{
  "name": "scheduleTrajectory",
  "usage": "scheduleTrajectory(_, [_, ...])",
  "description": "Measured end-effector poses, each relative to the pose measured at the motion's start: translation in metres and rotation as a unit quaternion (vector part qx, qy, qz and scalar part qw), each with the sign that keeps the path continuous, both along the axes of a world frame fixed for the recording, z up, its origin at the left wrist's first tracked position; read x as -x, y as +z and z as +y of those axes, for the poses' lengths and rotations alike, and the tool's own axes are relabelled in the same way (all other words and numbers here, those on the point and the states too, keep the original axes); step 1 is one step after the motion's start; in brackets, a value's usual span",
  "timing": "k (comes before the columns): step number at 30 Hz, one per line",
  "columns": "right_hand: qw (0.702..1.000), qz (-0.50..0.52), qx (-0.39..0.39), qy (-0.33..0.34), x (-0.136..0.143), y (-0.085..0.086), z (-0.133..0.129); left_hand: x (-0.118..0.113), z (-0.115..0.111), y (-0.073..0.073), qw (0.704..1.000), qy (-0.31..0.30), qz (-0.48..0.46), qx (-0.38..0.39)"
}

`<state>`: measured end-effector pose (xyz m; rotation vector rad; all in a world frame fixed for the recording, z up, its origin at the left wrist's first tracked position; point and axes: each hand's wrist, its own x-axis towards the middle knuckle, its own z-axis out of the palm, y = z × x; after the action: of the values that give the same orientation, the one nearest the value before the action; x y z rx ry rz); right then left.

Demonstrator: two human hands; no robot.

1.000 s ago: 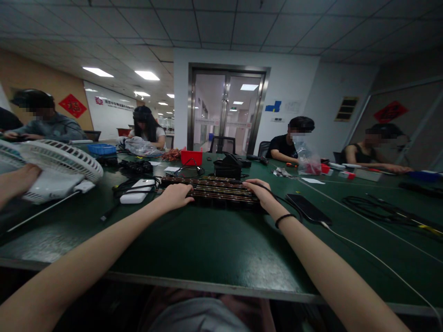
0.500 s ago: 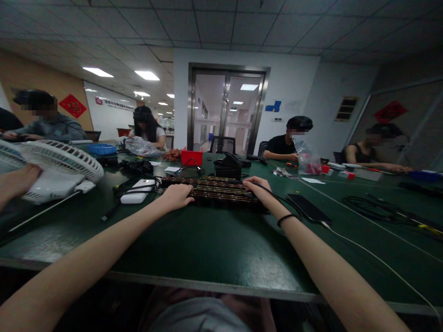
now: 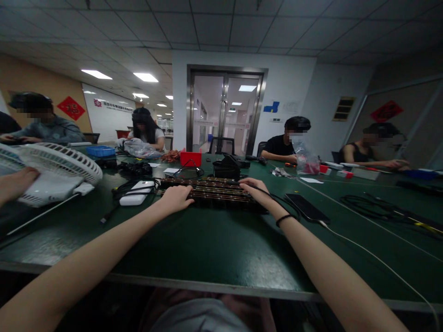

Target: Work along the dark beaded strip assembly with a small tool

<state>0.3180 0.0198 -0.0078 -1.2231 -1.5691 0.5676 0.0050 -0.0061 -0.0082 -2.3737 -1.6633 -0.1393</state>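
Between the two hands, a dark rack of thin copper-coloured lines is lying lengthwise on the green table. The left hand is resting over its left end, fingers loosely curled, thumb spread toward the near side; whether it is gripping, I cannot tell. The right hand is pinching a black cable, fingertips nearly together, over the rack's right part.

Nearer than both hands, a wide stretch of tabletop is running to the pale front edge, giving the forearms room. Sideways, things are crowding: a white device is sitting just left of the left hand, a phone is lying near the right wrist, and farther left another person's hand is touching a white fan.

Beyond the hands, a red bin is hiding its contents. Beyond and left, a blue tray is standing, its inside unreadable. Beyond the right hand, a clear bag is holding something red.
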Motion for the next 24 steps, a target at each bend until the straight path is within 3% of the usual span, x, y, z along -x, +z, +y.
scheduleTrajectory(7, [0.996,-0.066,-0.052,-0.006,-0.001,-0.007,0.004,-0.003,-0.002,-0.002,1.000,-0.009,-0.003,0.001])
scheduleTrajectory(24, [0.999,-0.047,-0.023,0.006,-0.002,-0.011,0.008,-0.006,-0.004,-0.002,1.000,0.014,-0.002,-0.015])
